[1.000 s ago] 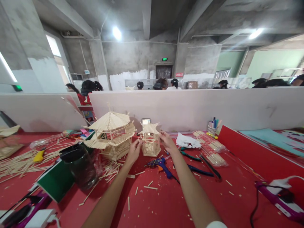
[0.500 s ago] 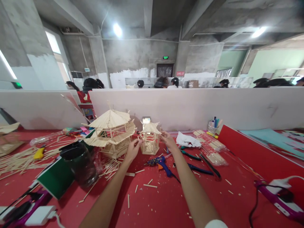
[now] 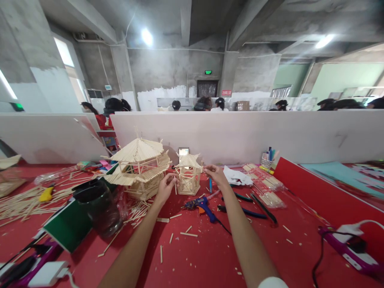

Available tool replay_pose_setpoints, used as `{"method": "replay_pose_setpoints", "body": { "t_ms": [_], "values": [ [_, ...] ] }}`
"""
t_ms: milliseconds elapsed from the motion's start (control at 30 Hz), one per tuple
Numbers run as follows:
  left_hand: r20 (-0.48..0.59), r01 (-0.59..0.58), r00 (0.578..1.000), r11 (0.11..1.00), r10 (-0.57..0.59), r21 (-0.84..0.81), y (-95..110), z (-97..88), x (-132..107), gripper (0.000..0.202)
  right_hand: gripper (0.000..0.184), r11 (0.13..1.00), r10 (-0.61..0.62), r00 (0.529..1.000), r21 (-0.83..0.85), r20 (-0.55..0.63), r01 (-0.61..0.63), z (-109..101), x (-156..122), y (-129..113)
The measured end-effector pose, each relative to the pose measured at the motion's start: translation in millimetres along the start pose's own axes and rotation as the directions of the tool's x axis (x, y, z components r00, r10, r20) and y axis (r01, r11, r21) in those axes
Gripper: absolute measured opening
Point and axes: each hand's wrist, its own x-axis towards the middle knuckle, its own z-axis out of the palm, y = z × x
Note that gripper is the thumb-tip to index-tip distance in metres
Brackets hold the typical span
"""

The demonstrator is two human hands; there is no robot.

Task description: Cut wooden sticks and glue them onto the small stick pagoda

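Note:
A small pavilion model (image 3: 189, 174) built of thin wooden sticks stands on the red table (image 3: 210, 256). My left hand (image 3: 166, 188) touches its left side with fingers curled, pinching at a stick of the frame. My right hand (image 3: 216, 175) hovers just right of the model, fingers bent and slightly apart, off its roof edge. A larger stick pavilion (image 3: 140, 167) stands to the left. A blue glue gun (image 3: 202, 207) lies in front of the small model.
Loose sticks (image 3: 27, 200) are scattered at left; a dark jar (image 3: 99, 208) and a green box (image 3: 67, 230) stand near. Pliers (image 3: 249, 206), bagged sticks (image 3: 267, 186), a pen cup (image 3: 267, 160) and a purple glue gun (image 3: 348, 244) lie right. A white partition (image 3: 240, 136) backs the table; people sit beyond.
My right hand has drawn a little away from the small model's right side. My left hand stays at its left side. The view shifted slightly.

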Motion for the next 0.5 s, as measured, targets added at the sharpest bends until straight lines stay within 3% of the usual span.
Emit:
{"method": "replay_pose_setpoints", "body": {
  "t_ms": [133, 367, 500],
  "values": [
    [-0.001, 0.056, 0.998, 0.997, -0.056, -0.046, 2, -1.2, -1, 0.040, 0.034, 0.998, -0.006, 1.000, -0.066, 0.019, 0.007, 1, -1, -5],
    [-0.049, 0.098, 0.993, 0.985, -0.106, -0.141, 4, -1.2, 1, 0.044, 0.034, 0.993, -0.041, 0.999, -0.110, 0.030, 0.044, 26, 0, -1],
    [-0.065, 0.112, 0.990, 0.977, -0.125, -0.181, 3, 0.6, 2, 0.049, 0.034, 0.987, -0.034, 0.999, -0.157, 0.028, 0.038, 19, 0, -8]
  ]
}}
